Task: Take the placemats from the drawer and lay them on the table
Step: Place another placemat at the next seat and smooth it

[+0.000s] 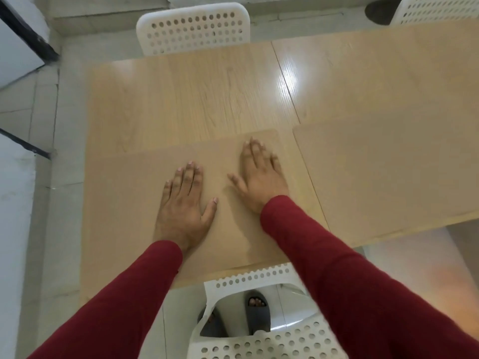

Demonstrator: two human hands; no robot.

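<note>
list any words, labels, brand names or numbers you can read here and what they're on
None: no readable text shows in this view.
The two placemats, the table and the white perforated chairs are plain.
Both hands lie flat on the near placemat; the red sleeves carry no print.

Pale tile floor (46, 104), white perforated chairs (193, 28) w/ light glare on wood.
</note>
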